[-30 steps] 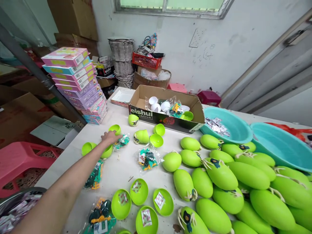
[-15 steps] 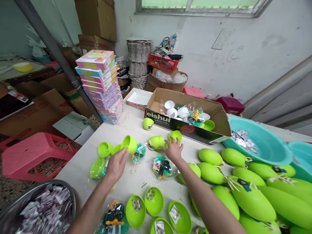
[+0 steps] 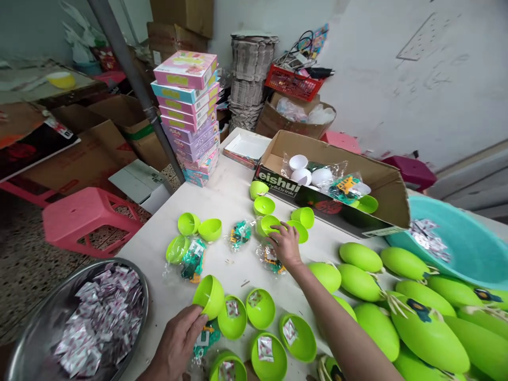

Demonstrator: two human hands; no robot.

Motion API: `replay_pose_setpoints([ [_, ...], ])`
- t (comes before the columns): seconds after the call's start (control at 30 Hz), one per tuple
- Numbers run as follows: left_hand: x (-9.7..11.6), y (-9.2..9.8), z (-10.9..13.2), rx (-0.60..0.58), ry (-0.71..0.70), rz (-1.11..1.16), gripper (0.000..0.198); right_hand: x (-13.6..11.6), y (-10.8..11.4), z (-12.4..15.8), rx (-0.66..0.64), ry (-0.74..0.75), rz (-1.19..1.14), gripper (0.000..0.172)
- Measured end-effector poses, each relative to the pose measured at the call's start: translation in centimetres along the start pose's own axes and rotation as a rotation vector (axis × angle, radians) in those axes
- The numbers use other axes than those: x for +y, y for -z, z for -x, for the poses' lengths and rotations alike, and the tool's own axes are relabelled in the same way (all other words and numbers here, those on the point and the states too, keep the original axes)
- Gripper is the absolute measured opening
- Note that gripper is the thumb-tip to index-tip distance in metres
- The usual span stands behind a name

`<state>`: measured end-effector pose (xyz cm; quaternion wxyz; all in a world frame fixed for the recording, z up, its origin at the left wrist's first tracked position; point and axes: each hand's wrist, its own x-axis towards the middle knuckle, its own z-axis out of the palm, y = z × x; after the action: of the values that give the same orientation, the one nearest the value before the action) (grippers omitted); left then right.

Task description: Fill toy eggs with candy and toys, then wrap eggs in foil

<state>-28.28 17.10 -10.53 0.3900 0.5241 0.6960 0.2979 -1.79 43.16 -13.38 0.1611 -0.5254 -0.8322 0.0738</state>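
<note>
Currently, the left hand (image 3: 177, 341) pinches a cup (image 3: 210, 299) well in front of the carton (image 3: 325, 206); a slack pinch could drop it onto sachet cups (image 3: 233, 328). The right hand (image 3: 286, 246) has fingers at a second cup (image 3: 266, 225), nearer the carton; grip indeterminable; a nudge could topple it.

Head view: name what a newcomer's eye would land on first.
The green eggs piled at the lower right stand out first. Next, the left hand holds a green cup at lower center, with the right hand at another cup farther back. A tall box stack rises at upper left.
</note>
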Motion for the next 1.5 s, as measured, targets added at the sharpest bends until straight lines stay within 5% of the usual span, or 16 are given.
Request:
replay_pose_setpoints([
  [0.13, 0.8, -0.8, 0.2, -0.060, 0.014, -0.007, 0.046, 1.0, 0.8, 0.0, 0.050, 0.081, 0.034, 0.028],
  [0.2, 1.3, -0.8, 0.6, -0.097, 0.021, -0.013, 0.047, 2.5, 1.7, -0.8, 0.228, -0.053, 0.058, 0.047],
  [0.27, 1.8, -0.3, 1.1, -0.105, 0.006, -0.017, 0.045, 4.7, 2.2, -2.1, 0.362, -0.342, 0.039, 0.067],
  [0.37, 2.2, 2.1, 1.7, 0.000, -0.022, -0.051, 0.042, 7.7, 1.8, -4.0, 0.173, -0.663, -0.069, 0.089],
  [0.47, 1.8, 6.5, 0.7, 0.310, -0.013, -0.246, 0.040, 8.9, 0.4, -4.8, -0.058, -0.640, -0.142, 0.102],
  [0.57, 0.9, 10.5, -2.6, 0.534, 0.082, -0.600, 0.037, 8.3, -0.7, -4.5, -0.110, -0.591, -0.169, 0.103],
  [0.67, 0.6, 11.3, -6.4, 0.299, 0.214, -0.820, 0.030, 7.2, -0.6, -3.8, -0.004, -0.548, -0.136, 0.107],
  [0.8, 1.3, 7.5, -8.5, 0.013, 0.134, -0.826, 0.029, 5.9, 1.6, -1.6, 0.256, -0.332, -0.088, 0.108],
  [0.93, 1.2, 4.7, -7.5, 0.019, 0.079, -0.835, 0.032, 4.5, 4.3, 4.0, 0.328, -0.224, -0.130, 0.089],
  [1.1, -0.9, 6.3, -4.2, 0.185, -0.057, -0.857, 0.035, 1.8, 5.0, 15.4, 0.391, -0.276, -0.159, 0.059],
  [1.23, -0.9, 6.2, 1.3, 0.208, -0.332, -0.732, 0.034, -2.0, 4.1, 25.5, 0.461, -0.232, -0.131, 0.039],
  [1.33, 0.3, 2.0, 7.0, -0.048, -0.577, -0.596, 0.031, -4.9, 3.4, 33.0, 0.404, -0.218, -0.102, 0.032],
  [1.43, 0.7, -5.5, 12.1, -0.360, -0.784, -0.573, 0.022, -6.7, 2.4, 39.5, 0.322, -0.203, -0.072, 0.028],
  [1.5, 0.1, -10.9, 13.9, -0.443, -0.807, -0.673, 0.009, -6.9, 1.3, 42.7, 0.287, -0.175, -0.022, 0.028],
])
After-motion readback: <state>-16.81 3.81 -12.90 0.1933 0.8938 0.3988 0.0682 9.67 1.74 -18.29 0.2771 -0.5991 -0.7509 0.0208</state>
